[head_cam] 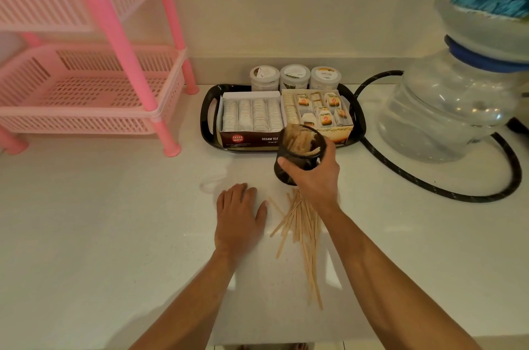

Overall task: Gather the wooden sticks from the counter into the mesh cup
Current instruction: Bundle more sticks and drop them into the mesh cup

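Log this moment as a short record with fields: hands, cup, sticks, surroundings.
right hand: right hand grips the mesh cup, tilted
left hand: left hand flat on the counter, holding nothing
cup contents: some wooden sticks already inside
loose sticks: loose sticks piled on the counter between the forearms
behind: black tray with tea boxes
left side: pink rack

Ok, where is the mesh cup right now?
The mesh cup is centre frame in the head view, gripped by the right hand, just in front of the black tray and beyond the loose wooden sticks on the counter.
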`<action>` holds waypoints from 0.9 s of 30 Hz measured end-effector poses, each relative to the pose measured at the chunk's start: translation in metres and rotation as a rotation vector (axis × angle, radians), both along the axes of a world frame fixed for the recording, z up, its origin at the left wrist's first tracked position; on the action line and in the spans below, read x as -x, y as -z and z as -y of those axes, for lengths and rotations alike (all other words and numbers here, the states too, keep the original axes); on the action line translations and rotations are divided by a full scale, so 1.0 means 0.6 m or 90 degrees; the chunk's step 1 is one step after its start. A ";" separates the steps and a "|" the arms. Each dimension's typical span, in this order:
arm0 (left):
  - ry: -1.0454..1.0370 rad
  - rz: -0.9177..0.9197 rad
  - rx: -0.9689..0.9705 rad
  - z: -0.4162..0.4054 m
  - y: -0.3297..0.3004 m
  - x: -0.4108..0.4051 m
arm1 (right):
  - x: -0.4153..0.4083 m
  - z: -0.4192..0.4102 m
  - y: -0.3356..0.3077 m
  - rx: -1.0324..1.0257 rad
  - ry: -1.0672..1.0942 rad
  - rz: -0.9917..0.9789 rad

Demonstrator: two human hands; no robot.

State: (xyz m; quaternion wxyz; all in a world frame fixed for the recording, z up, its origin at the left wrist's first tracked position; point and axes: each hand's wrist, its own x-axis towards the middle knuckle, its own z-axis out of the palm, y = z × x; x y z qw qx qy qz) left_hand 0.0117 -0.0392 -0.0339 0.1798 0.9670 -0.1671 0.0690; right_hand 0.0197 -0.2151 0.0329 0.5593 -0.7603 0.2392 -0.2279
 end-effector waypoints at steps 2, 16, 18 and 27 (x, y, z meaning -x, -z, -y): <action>-0.004 -0.006 0.006 0.001 0.000 0.000 | 0.001 0.001 0.002 -0.016 0.043 0.003; -0.003 -0.009 0.008 0.002 -0.002 0.003 | 0.003 -0.013 0.012 0.015 -0.015 0.007; 0.000 -0.009 0.000 -0.001 -0.002 0.000 | -0.001 -0.016 0.014 0.028 -0.036 0.001; -0.002 -0.020 0.004 0.002 -0.002 0.001 | -0.015 -0.016 0.032 0.011 -0.087 -0.020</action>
